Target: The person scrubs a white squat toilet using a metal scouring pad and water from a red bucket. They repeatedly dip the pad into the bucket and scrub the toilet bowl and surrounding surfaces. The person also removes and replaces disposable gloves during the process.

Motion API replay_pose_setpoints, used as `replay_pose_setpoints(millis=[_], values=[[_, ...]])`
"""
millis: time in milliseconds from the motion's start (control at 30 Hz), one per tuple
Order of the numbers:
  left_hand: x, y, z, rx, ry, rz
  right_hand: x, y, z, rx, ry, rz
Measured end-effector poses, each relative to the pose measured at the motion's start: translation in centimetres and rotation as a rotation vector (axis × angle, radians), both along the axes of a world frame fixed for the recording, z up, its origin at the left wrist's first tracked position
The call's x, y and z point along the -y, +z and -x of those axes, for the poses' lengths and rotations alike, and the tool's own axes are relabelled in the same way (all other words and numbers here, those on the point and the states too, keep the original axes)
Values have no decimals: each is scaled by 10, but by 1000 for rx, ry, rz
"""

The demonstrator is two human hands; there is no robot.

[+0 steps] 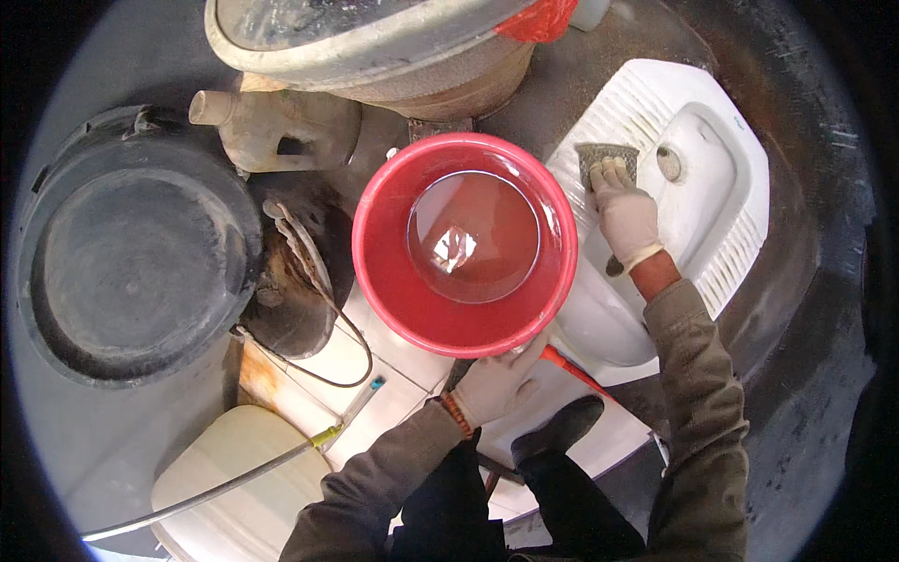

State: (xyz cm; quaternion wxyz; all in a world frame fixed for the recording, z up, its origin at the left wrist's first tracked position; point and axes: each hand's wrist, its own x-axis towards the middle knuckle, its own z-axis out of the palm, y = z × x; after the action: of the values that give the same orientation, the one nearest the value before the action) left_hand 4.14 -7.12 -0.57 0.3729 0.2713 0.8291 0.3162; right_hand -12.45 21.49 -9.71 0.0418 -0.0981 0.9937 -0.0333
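Observation:
My gloved right hand grips a putty knife over the white ceramic squat toilet pan. The tool's broad, speckled grey blade lies under my fingertips on the ribbed side of the pan, left of the drain hole. Its dark handle end shows below my palm. My left hand, also gloved, is at the near rim of a red plastic bucket, its fingertips partly hidden by the rim. Clear-looking water stands in the bucket and reflects bright light.
Left of the bucket are a large black plastic tub, a dirty cut plastic jug and a dark container with a wire handle. A big lidded bin stands beyond. A metal rod crosses a cream container. White tiles lie near my feet.

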Motion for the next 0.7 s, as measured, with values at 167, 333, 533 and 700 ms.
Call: replay_pose_setpoints(millis=[167, 333, 533, 700], values=[[42, 16, -11, 182, 87, 16, -14, 11, 37, 12, -149, -76], [82, 32, -38, 67, 243, -33, -1, 2, -6, -113, 199, 124], [100, 34, -72, 177, 474, -19, 18, 33, 4, 223, 98, 9], [101, 39, -80, 365, 711, -52, 13, 33, -8, 225, 82, 99]])
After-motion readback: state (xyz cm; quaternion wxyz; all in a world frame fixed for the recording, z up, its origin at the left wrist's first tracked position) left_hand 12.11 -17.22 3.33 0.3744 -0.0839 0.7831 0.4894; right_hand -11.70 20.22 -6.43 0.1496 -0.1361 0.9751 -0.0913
